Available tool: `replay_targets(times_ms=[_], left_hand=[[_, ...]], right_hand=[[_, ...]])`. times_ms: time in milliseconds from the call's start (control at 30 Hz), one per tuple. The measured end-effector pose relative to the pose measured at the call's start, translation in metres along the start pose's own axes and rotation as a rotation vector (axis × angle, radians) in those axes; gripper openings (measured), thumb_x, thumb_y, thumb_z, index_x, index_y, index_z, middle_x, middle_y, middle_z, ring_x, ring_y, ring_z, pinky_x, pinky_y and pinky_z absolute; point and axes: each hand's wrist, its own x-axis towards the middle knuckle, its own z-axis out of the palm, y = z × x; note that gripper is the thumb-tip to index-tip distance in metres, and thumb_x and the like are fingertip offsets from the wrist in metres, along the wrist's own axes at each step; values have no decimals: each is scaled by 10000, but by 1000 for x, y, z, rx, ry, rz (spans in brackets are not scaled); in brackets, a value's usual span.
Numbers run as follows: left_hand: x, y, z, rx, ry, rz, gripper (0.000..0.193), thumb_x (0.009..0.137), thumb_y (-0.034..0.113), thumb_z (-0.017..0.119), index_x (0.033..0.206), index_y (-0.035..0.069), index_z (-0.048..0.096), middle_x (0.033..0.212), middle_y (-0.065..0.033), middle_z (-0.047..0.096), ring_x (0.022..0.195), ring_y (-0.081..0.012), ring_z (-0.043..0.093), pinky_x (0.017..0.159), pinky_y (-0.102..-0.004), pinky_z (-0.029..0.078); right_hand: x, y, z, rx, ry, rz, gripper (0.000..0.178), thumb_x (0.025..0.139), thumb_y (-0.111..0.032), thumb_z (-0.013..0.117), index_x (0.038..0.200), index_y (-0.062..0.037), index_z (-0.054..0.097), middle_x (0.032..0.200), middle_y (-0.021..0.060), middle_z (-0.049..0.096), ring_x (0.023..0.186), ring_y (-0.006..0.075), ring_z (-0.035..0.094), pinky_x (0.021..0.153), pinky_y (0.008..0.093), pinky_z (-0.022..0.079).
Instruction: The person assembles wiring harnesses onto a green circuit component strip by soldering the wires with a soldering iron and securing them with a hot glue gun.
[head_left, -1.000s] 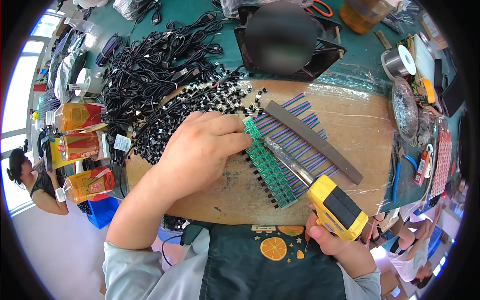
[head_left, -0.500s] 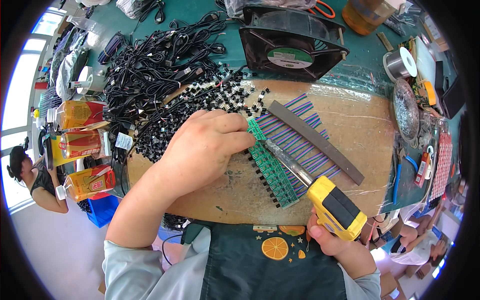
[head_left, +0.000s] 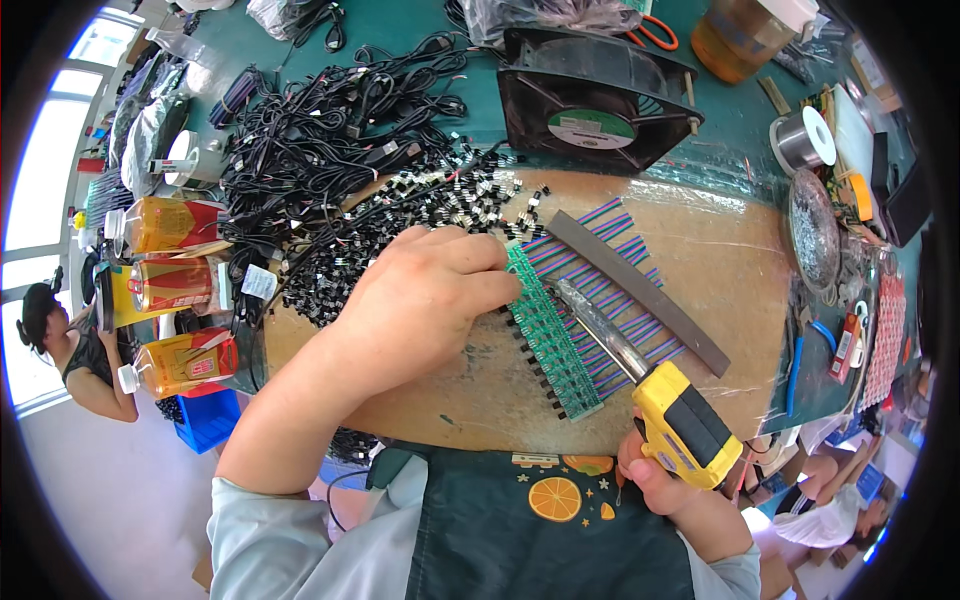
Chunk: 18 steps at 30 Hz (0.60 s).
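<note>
Just right of the nearer left hand (head_left: 430,290), fingers bunched and any hold hidden, a long green circuit-board strip (head_left: 556,340) slants down-right at frame centre. The right hand (head_left: 662,487), lower right, closes round a yellow-and-black soldering iron (head_left: 688,425), tip beside the strip's upper half.

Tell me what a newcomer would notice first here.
Probably the yellow soldering gun in the right hand, pointing toward the strip of green circuit boards at the centre. Next, the heap of black cables at upper left and the black fan at top centre.
</note>
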Motion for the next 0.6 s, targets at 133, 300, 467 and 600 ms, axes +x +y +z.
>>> replay_targets(times_ms=[133, 300, 467, 600], left_hand=[[-1, -1, 2, 7, -2, 5, 219, 743, 34, 641, 939, 90, 723, 994, -62, 677, 894, -286, 656, 791, -402, 496], [-1, 0, 0, 17, -7, 2, 225, 745, 31, 639, 946, 90, 721, 995, -60, 676, 888, -283, 656, 785, -401, 496], [-1, -2, 0, 7, -13, 5, 227, 749, 29, 634, 949, 90, 721, 1003, -61, 676, 888, -282, 656, 785, -402, 497], [-1, -1, 0, 7, -5, 8, 229, 749, 27, 633, 950, 91, 722, 1005, -61, 675, 894, -280, 656, 788, -400, 497]], right_hand=[[3, -3, 0, -274, -22, -99, 147, 840, -190, 754, 836, -81, 655, 791, 82, 635, 672, 288, 623, 592, 385, 494], [4, 0, 4, -251, 19, -136, 189, 821, -172, 760, 956, -71, 675, 848, 96, 644, 727, 308, 654, 621, 397, 529], [4, 2, 4, -352, 34, -183, 229, 792, -152, 767, 990, -71, 684, 860, 96, 651, 738, 307, 658, 622, 394, 534], [3, 6, 3, -375, 25, -229, 226, 782, -153, 770, 976, -75, 686, 847, 93, 647, 728, 305, 657, 620, 397, 533]])
